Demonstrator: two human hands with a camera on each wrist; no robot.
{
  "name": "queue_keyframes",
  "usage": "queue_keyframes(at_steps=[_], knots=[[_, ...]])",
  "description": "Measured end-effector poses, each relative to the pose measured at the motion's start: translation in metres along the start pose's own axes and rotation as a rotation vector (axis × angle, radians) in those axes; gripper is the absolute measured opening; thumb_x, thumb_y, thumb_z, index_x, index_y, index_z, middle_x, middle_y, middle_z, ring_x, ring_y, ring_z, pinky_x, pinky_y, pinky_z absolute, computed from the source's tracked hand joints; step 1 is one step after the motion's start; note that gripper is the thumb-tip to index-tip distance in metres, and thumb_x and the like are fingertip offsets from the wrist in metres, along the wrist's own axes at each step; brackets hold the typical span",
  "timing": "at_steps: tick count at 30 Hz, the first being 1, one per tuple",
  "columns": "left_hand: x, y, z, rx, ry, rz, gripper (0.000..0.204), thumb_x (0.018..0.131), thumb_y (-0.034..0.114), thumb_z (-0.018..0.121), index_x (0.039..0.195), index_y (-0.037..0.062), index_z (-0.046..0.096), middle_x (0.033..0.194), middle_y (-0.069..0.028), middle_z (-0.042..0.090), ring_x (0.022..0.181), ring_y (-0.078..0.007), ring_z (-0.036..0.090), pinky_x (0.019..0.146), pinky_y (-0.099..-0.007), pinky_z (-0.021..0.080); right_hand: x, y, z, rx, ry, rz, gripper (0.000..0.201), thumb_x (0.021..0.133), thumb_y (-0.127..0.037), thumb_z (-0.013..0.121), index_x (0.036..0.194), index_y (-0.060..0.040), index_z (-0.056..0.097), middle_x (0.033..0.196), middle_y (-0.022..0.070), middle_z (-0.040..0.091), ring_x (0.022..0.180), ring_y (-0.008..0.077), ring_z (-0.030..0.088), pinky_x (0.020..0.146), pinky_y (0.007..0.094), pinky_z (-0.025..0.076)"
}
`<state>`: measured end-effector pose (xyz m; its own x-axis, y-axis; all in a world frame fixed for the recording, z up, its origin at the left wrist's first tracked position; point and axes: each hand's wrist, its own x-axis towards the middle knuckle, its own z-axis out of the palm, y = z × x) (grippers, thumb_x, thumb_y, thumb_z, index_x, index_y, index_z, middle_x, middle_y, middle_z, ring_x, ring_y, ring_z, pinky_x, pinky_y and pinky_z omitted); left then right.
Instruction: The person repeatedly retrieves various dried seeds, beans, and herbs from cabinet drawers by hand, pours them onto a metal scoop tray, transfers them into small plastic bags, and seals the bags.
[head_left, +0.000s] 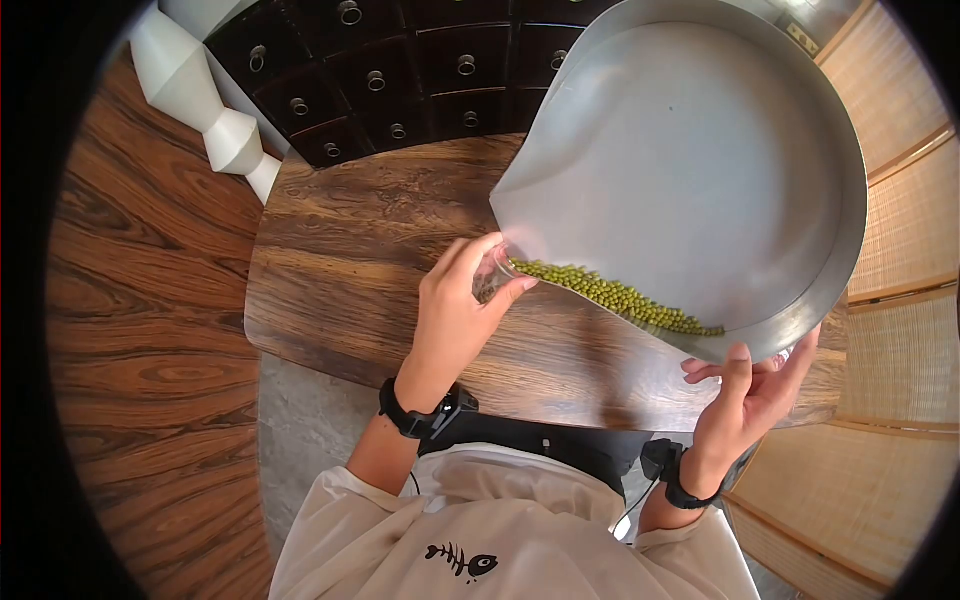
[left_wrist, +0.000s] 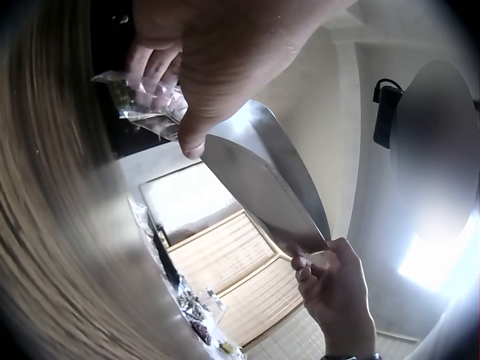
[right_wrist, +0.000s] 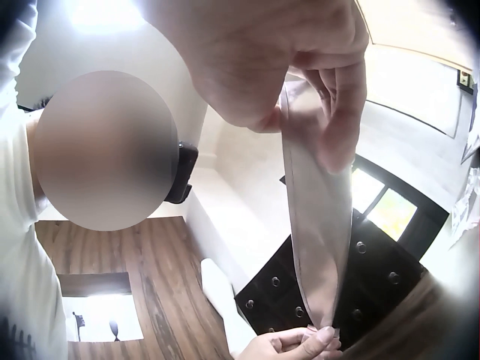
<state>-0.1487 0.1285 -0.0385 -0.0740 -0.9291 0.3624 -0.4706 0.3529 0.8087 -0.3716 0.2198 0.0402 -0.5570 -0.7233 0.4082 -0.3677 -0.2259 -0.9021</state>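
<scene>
A large grey metal pan (head_left: 690,150) with a rounded back and a pointed spout tilts above the table. Green mung beans (head_left: 620,297) are heaped in a strip along its near wall, reaching up to the spout. At that spout my left hand (head_left: 455,310) holds a clear plastic bag (head_left: 487,282), thumb beside the metal edge. The left wrist view shows the crinkled bag (left_wrist: 139,105) with something green inside. On the near right my right hand (head_left: 745,405) grips the pan's rim, thumb on the near side; its other fingers are partly hidden under the pan.
A dark brown wooden table (head_left: 340,250) lies below. Behind it stands a black cabinet of small drawers (head_left: 420,70) with ring pulls. A white faceted column (head_left: 190,80) is at the far left, and a woven folding screen (head_left: 900,330) at the right.
</scene>
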Motion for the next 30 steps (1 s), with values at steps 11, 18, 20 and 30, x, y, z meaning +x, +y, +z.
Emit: queue_keyframes(at_steps=[11,18,20,30], knots=[[-0.0017,-0.0006,0.0039,-0.010,-0.005,0.020,0.050,0.078,0.015,0.087,0.122,0.0025,0.066,0.103,-0.0116,0.070,0.089,-0.0236,0.070,0.078,-0.0348,0.058,0.0010,-0.0099,0.0002,-0.053,0.009,-0.113,0.071,0.095,-0.005,0.057,0.157,0.0023,0.024,0.100,0.0184,0.069,0.055,0.0182,0.065,0.046,0.0257,0.052],[-0.0020,0.0021,0.0044,-0.014,-0.014,-0.002,0.050,0.077,0.007,0.087,0.123,0.0029,0.067,0.106,-0.0113,0.071,0.096,-0.0207,0.072,0.085,-0.0324,0.058,0.0009,-0.0061,-0.0034,-0.056,0.000,-0.161,0.071,0.097,-0.010,0.060,0.157,0.0028,0.025,0.100,0.0180,0.070,0.056,0.0175,0.065,0.047,0.0256,0.052],[-0.0021,0.0018,0.0049,-0.015,-0.012,0.001,0.050,0.077,0.007,0.087,0.123,0.0026,0.067,0.106,-0.0113,0.071,0.096,-0.0208,0.072,0.085,-0.0325,0.058,0.0008,-0.0053,-0.0048,-0.060,0.002,-0.180,0.070,0.097,-0.010,0.059,0.156,0.0032,0.025,0.099,0.0175,0.070,0.056,0.0171,0.065,0.047,0.0255,0.052],[-0.0023,-0.0031,0.0076,-0.019,-0.009,0.050,0.050,0.077,0.010,0.087,0.122,0.0017,0.067,0.100,-0.0107,0.070,0.090,-0.0211,0.070,0.081,-0.0336,0.057,0.0013,-0.0048,-0.0087,-0.098,-0.013,-0.167,0.067,0.096,-0.006,0.055,0.156,0.0023,0.026,0.099,0.0178,0.069,0.055,0.0173,0.065,0.048,0.0261,0.054]])
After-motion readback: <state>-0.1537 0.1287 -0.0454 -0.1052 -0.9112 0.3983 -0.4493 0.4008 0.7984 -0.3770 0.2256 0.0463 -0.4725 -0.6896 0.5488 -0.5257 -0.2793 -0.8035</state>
